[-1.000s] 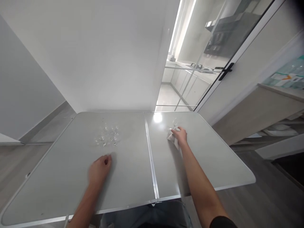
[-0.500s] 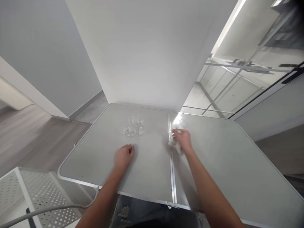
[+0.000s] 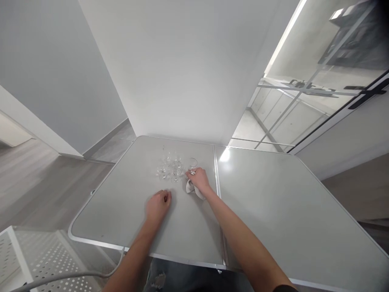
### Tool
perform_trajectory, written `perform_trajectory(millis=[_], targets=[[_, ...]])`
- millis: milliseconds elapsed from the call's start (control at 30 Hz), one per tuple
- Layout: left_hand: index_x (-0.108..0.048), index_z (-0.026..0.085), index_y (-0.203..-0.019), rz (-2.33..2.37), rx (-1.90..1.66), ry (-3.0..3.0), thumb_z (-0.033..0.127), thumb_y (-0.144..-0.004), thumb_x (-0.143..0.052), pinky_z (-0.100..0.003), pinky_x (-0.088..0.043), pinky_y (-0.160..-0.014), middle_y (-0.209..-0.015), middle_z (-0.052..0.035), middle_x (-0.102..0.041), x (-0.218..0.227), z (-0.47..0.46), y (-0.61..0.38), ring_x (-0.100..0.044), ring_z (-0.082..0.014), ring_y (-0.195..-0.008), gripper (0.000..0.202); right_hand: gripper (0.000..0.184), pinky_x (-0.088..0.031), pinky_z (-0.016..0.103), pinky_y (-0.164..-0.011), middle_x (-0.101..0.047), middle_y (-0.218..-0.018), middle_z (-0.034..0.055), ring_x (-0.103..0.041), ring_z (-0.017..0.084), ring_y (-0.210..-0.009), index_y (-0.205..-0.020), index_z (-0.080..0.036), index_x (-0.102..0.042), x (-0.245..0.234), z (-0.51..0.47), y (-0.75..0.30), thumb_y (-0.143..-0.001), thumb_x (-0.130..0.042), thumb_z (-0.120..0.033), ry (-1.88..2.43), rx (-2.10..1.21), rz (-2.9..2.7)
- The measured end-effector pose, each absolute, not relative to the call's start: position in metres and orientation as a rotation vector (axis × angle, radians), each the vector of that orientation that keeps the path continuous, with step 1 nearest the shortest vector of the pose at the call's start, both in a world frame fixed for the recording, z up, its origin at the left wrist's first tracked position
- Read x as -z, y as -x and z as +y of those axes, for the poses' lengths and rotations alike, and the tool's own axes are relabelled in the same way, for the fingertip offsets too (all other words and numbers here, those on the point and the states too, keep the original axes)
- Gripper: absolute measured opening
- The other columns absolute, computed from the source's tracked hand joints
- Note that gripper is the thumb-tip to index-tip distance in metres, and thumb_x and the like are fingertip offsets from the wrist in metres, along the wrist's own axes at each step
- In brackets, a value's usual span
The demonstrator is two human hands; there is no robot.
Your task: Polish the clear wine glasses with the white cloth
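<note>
My left hand (image 3: 158,206) rests on the table in a loose fist, the fingers curled and nothing visible in them. In my right hand (image 3: 199,180), the fingers close around a small clear stemmed glass (image 3: 192,163), its round rim showing beyond the fingertips. A crumpled whitish cloth (image 3: 190,187) hangs under the same hand, touching or nearly touching the tabletop. Just left of my right hand stands a cluster of several clear glasses (image 3: 174,175), close together. Their exact outlines are hard to make out against the grey surface.
The grey folding table (image 3: 273,202) has a metal seam (image 3: 216,170) across it and a metal rim. Behind it rises a white wall (image 3: 182,81). A perforated white rack (image 3: 60,259) and a grey hose (image 3: 75,274) sit at lower left. A glass-paned door (image 3: 282,109) stands at right.
My right hand has moved left across the seam with the glass and cloth, and is now beside the cluster of glasses. My left hand has stayed in place.
</note>
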State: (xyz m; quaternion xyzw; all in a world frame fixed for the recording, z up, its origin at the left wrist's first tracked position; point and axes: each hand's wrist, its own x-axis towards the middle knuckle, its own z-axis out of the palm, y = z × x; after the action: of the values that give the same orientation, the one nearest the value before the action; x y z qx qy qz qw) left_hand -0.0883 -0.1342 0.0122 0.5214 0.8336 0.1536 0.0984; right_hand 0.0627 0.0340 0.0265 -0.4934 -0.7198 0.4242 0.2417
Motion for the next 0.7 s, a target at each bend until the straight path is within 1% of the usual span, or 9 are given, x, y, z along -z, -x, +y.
perform_trajectory(millis=[167,267,333,400,467,500,567,633,700], targets=[[-0.059,0.019,-0.069,2.468,-0.477,-1.539,0.038,-0.097,-0.043,-0.027,-0.017,-0.058,-0.074,-0.0037,-0.061,-0.010,-0.134,0.091,-0.050,-0.0152,-0.064,0.038,0.020,-0.040,0.029,-0.069,-0.071,-0.072,0.0076,-0.062,0.021,-0.073,-0.076,-0.019,-0.072,-0.029,0.031,-0.059,-0.079,-0.071,-0.039,1.395,-1.116,-1.968],[-0.055,0.018,-0.064,2.465,-0.547,-1.542,0.037,-0.097,-0.044,-0.027,-0.019,-0.059,-0.070,-0.0030,-0.059,-0.010,-0.137,0.092,-0.047,-0.0147,-0.062,0.039,0.030,-0.042,0.028,-0.070,-0.072,-0.081,0.0055,-0.061,0.019,-0.074,-0.092,-0.020,-0.073,-0.033,0.029,-0.077,-0.072,-0.078,-0.042,1.387,-1.117,-1.959],[-0.051,0.018,-0.061,2.412,-0.686,-1.568,0.038,-0.097,-0.044,-0.028,-0.023,-0.060,-0.065,-0.0023,-0.055,-0.015,-0.139,0.086,-0.045,-0.0144,-0.060,0.042,0.035,-0.042,0.027,-0.067,-0.070,-0.078,0.0038,-0.059,0.017,-0.069,-0.090,-0.020,-0.073,-0.038,0.025,-0.101,-0.071,-0.077,-0.049,1.371,-1.204,-1.902],[-0.051,0.019,-0.062,2.241,-0.894,-1.584,0.040,-0.097,-0.043,-0.028,-0.030,-0.063,-0.064,-0.0021,-0.055,-0.023,-0.138,0.068,-0.047,-0.0149,-0.061,0.042,0.040,-0.042,0.026,-0.064,-0.068,-0.077,0.0032,-0.057,0.015,-0.066,-0.086,-0.018,-0.072,-0.044,0.016,-0.129,-0.075,-0.072,-0.057,1.289,-1.452,-1.732],[-0.059,0.020,-0.076,1.946,-1.097,-1.506,0.045,-0.096,-0.047,-0.027,-0.038,-0.068,-0.076,-0.0036,-0.062,-0.032,-0.130,0.039,-0.055,-0.0166,-0.069,0.034,0.047,-0.044,0.026,-0.063,-0.069,-0.086,0.0044,-0.058,0.015,-0.068,-0.096,-0.019,-0.071,-0.051,0.006,-0.154,-0.080,-0.066,-0.063,1.120,-1.741,-1.462],[-0.062,0.020,-0.092,1.765,-1.161,-1.421,0.046,-0.093,-0.053,-0.027,-0.042,-0.070,-0.091,-0.0059,-0.067,-0.037,-0.123,0.022,-0.060,-0.0182,-0.079,0.028,0.049,-0.046,0.026,-0.064,-0.069,-0.091,0.0049,-0.060,0.015,-0.071,-0.102,-0.020,-0.070,-0.054,0.000,-0.164,-0.081,-0.064,-0.064,1.041,-1.832,-1.335],[-0.059,0.021,-0.114,1.483,-1.200,-1.313,0.047,-0.082,-0.069,-0.028,-0.046,-0.074,-0.111,-0.0092,-0.067,-0.043,-0.102,-0.011,-0.062,-0.0207,-0.091,0.042,0.050,-0.049,0.026,-0.069,-0.068,-0.102,0.0061,-0.062,0.017,-0.080,-0.110,-0.023,-0.069,-0.057,-0.007,-0.181,-0.084,-0.062,-0.065,0.935,-1.909,-1.170],[-0.060,0.021,-0.112,1.339,-1.248,-1.297,0.045,-0.082,-0.070,-0.028,-0.047,-0.078,-0.105,-0.0067,-0.067,-0.045,-0.076,-0.038,-0.061,-0.0197,-0.091,0.040,0.051,-0.051,0.027,-0.075,-0.068,-0.109,0.0069,-0.063,0.018,-0.089,-0.112,-0.024,-0.069,-0.056,-0.010,-0.194,-0.085,-0.061,-0.066,0.913,-1.887,-1.106],[-0.062,0.019,-0.092,1.274,-1.280,-1.314,0.045,-0.086,-0.062,-0.026,-0.045,-0.070,-0.081,-0.0019,-0.063,-0.042,-0.052,-0.053,-0.055,-0.0159,-0.075,0.026,0.053,-0.051,0.028,-0.077,-0.068,-0.109,0.0069,-0.063,0.019,-0.091,-0.114,-0.024,-0.068,-0.051,-0.008,-0.206,-0.084,-0.062,-0.067,0.929,-1.858,-1.106]])
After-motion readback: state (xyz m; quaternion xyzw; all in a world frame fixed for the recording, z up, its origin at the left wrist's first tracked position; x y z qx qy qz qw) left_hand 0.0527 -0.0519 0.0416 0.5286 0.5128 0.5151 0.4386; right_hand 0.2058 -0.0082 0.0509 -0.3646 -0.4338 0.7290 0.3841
